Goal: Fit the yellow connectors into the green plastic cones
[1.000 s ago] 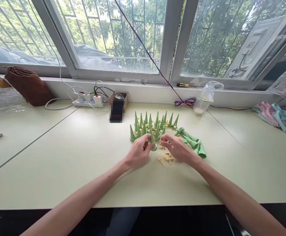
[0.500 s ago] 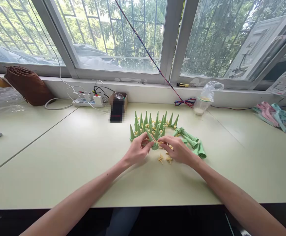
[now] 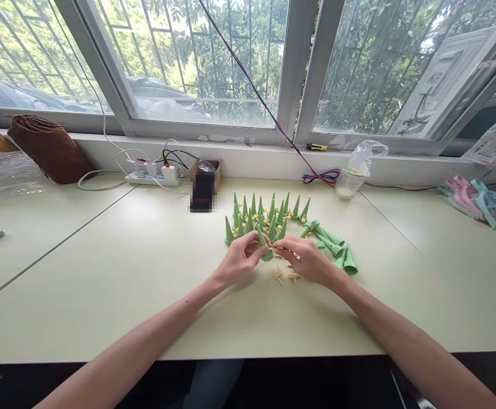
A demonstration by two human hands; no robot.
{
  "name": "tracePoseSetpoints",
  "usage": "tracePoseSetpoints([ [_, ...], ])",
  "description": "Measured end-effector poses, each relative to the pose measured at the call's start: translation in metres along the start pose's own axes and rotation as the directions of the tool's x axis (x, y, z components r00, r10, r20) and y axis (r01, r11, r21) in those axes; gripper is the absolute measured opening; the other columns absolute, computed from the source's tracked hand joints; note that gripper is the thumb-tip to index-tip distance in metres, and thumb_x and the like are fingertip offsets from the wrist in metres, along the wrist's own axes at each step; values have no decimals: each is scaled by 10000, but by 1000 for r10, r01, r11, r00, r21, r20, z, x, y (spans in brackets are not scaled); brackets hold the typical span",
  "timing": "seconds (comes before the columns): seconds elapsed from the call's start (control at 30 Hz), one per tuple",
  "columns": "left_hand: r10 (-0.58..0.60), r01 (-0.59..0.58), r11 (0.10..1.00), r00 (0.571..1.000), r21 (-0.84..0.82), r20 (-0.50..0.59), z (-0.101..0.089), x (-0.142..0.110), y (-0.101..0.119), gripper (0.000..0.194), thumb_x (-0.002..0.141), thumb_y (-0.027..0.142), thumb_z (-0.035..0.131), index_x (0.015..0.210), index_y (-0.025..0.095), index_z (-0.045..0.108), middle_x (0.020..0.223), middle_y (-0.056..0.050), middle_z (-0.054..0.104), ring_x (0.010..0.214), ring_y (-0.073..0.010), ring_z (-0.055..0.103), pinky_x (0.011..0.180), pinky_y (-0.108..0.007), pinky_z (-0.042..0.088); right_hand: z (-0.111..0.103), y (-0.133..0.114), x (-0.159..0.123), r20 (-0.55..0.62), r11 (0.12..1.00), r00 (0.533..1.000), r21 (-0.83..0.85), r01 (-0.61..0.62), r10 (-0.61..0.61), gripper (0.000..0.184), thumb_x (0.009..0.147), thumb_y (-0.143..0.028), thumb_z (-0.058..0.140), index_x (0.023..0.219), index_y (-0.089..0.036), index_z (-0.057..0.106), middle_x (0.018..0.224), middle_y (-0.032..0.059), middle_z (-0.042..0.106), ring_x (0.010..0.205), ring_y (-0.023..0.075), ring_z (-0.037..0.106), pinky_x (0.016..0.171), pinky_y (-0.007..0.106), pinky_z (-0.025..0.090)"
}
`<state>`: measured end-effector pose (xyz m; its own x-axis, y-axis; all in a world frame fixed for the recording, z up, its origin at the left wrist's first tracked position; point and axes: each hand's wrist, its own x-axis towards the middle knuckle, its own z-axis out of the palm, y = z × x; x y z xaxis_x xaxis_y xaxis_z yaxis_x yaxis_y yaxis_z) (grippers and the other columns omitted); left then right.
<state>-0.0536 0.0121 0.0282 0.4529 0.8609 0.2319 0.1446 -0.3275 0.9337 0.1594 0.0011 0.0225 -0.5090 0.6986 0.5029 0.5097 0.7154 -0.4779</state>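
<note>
My left hand (image 3: 238,262) is closed around a green plastic watering spike (image 3: 261,237), its pointed end up and leaning slightly left. My right hand (image 3: 307,257) pinches a small yellow valve piece (image 3: 272,246) against the side of that spike near its wide end. How far the valve sits in the spike is hidden by the fingers. Just beyond my hands, several green spikes (image 3: 304,211) stand point up with yellow valves at their bases. Loose T-shaped yellow valves (image 3: 293,276) lie beneath and in front of my right hand.
More green spikes (image 3: 350,260) lie on their sides right of my right hand. Toward the window are a power strip (image 3: 152,177), a small cardboard box (image 3: 218,170), bundled wire (image 3: 322,177) and a plastic cup (image 3: 350,183). A brown pouch (image 3: 52,149) rests at far left.
The spike in my left hand has tipped slightly more upright. My right fingers have shifted a little left with the valve, toward the spike.
</note>
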Motion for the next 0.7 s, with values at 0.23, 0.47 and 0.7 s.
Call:
tracePoseSetpoints([
  [0.23, 13, -13, 1000, 1000, 29, 2, 0, 0, 1, 231, 934, 386, 579, 970, 159, 602, 858, -37, 601, 573, -87, 498, 457, -201, 377, 0, 1, 1, -8, 1000, 1000, 13, -28, 28, 225, 1033, -313, 445, 1049, -199, 638, 871, 56, 688, 721, 166, 620, 684, 278, 479],
  [0.47, 0, 0, 1000, 1000, 11, 8, 1, -1, 4, 236, 919, 386, 594, 975, 158, 617, 722, -8, 561, 537, -88, 483, 437, -195, 374, 2, 2, 0, -20, 997, 997, 38, -74, 75, 217, 1026, -341, 461, 985, -210, 629, 787, 19, 673, 662, 148, 596, 655, 259, 468],
  [0.7, -17, 18, 999, 1000, -45, 20, 2, -1, 5, 245, 911, 390, 611, 957, 150, 610, 750, -24, 589, 538, -83, 499, 429, -187, 385, 1, 1, 0, -30, 995, 997, 64, -76, 78, 238, 1022, -324, 461, 933, -207, 648, 806, 27, 710, 689, 149, 632, 679, 262, 488],
])
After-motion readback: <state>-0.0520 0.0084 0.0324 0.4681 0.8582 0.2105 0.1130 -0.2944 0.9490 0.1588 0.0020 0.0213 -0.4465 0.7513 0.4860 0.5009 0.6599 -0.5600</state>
